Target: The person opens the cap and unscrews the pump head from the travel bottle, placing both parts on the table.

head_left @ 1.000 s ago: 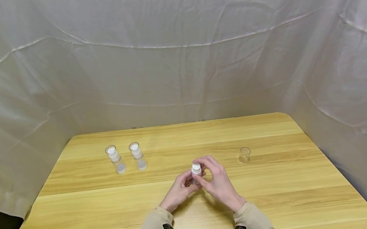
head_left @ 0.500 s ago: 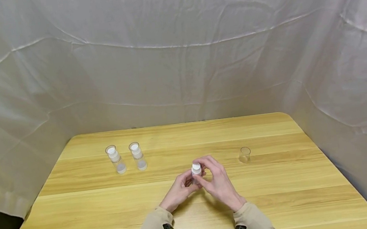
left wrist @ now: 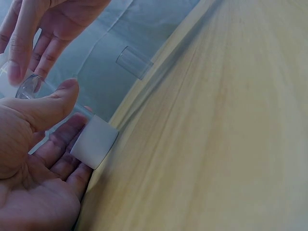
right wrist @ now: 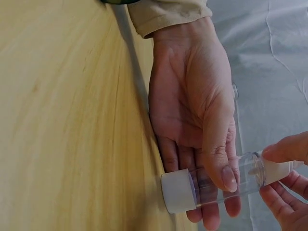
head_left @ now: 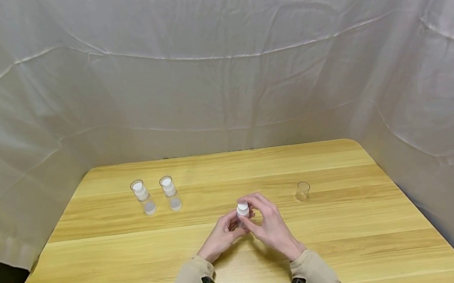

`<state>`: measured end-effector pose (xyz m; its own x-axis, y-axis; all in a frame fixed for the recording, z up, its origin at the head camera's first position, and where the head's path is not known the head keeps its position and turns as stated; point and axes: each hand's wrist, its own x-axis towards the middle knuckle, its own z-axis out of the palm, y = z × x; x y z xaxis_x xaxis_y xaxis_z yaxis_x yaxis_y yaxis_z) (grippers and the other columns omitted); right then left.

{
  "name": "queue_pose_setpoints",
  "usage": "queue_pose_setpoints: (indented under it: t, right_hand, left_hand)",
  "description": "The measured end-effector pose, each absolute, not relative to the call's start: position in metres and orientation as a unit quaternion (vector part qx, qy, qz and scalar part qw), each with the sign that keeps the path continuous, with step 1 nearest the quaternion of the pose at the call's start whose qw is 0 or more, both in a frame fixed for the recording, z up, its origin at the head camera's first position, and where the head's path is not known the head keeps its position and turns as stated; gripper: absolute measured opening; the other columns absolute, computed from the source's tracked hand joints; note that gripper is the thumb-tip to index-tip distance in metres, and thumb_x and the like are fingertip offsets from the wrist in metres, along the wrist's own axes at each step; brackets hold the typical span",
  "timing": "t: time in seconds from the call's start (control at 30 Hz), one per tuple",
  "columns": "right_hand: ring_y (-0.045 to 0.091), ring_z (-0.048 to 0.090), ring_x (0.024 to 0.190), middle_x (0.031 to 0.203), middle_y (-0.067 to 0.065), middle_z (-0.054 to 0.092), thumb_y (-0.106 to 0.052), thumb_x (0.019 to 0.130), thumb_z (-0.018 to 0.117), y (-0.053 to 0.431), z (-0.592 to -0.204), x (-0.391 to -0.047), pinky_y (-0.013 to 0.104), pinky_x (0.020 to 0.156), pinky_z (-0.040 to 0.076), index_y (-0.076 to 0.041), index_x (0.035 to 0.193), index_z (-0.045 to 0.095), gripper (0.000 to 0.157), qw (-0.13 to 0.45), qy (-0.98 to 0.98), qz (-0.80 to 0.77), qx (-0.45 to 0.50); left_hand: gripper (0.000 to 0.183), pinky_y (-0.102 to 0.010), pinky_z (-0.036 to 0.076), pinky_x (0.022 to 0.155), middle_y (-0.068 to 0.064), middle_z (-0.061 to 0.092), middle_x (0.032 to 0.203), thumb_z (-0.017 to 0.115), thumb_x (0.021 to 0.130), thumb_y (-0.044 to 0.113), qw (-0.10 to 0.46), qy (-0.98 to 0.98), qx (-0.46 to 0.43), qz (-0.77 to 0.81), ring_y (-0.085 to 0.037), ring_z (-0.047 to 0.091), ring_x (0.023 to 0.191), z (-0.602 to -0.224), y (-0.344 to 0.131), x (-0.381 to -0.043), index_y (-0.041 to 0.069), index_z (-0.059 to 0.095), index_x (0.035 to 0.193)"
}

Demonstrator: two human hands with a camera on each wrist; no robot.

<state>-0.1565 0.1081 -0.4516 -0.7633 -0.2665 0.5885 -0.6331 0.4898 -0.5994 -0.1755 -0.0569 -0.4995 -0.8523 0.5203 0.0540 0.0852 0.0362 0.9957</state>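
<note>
Upright between my hands, near the middle of the table, is a small clear bottle (right wrist: 206, 188) with a white base (left wrist: 95, 143) and a white pump top (head_left: 242, 208). My left hand (head_left: 221, 236) grips the clear body, thumb on one side and fingers on the other. The right hand (head_left: 273, 227) pinches the white top at the bottle's neck, its thumb and fingertips right at the clear rim. In the right wrist view the base sits close over the tabletop. Part of the bottle's body is hidden by fingers.
Two similar bottles (head_left: 143, 197) with clear caps over white tops stand at the back left of the wooden table (head_left: 353, 249). A loose clear cap (head_left: 302, 192) stands to the right of my hands. Pale grey curtains (head_left: 220, 90) surround the back and sides.
Both hands keep their hold on the bottle in the same place. My right wrist has shifted very slightly to the right; the other bottles and the loose cap have not moved.
</note>
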Motion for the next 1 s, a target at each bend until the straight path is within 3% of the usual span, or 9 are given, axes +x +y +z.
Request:
queue_pose_setpoints:
  t: [0.13,0.27,0.47,0.63,1.0]
  right_hand:
    - [0.025,0.067,0.104,0.113,0.01,0.067,0.002,0.076,0.081,0.107,-0.4525,-0.1557,0.043,0.095,0.059,-0.002,0.12,0.065,0.047,0.211,-0.84,0.423,0.266]
    - [0.026,0.065,0.103,0.115,0.012,0.065,-0.001,0.075,0.084,0.1044,-0.453,-0.155,0.047,0.091,0.059,-0.002,0.123,0.063,0.053,0.219,-0.84,0.431,0.246]
    - [0.019,0.064,0.089,0.106,0.009,0.065,-0.003,0.072,0.087,0.1025,-0.4539,-0.156,0.038,0.078,0.06,-0.002,0.116,0.063,0.051,0.25,-0.832,0.442,0.221]
    - [0.017,0.064,0.084,0.101,0.008,0.065,-0.001,0.071,0.087,0.1025,-0.4547,-0.1565,0.033,0.073,0.06,-0.003,0.11,0.064,0.045,0.257,-0.826,0.447,0.227]
    - [0.02,0.067,0.084,0.103,0.009,0.067,0.005,0.072,0.084,0.1059,-0.4535,-0.1576,0.033,0.075,0.062,-0.001,0.112,0.067,0.043,0.243,-0.821,0.45,0.253]
  left_hand:
    - [0.052,-0.055,0.028,0.125,-0.024,0.055,0.145,0.061,0.096,0.003,0.163,0.695,0.218,0.665,-0.04,0.045,0.142,-0.4989,-0.0565,-0.1755,-0.003,0.047,0.145]
    - [0.05,-0.055,0.028,0.125,-0.024,0.055,0.146,0.061,0.096,0.002,0.162,0.693,0.215,0.668,-0.04,0.044,0.143,-0.4979,-0.056,-0.1754,-0.003,0.049,0.144]
    - [0.05,-0.054,0.035,0.122,-0.024,0.055,0.146,0.063,0.096,0.006,0.163,0.7,0.213,0.662,-0.04,0.047,0.14,-0.4977,-0.0562,-0.175,-0.002,0.049,0.144]
    - [0.051,-0.054,0.033,0.123,-0.022,0.055,0.146,0.063,0.097,0.007,0.163,0.701,0.215,0.66,-0.04,0.046,0.141,-0.4989,-0.0566,-0.1753,-0.001,0.048,0.145]
    - [0.05,-0.048,0.037,0.122,-0.02,0.058,0.144,0.065,0.096,0.009,0.156,0.71,0.211,0.653,-0.037,0.049,0.139,-0.4982,-0.0561,-0.1755,0.002,0.051,0.144]
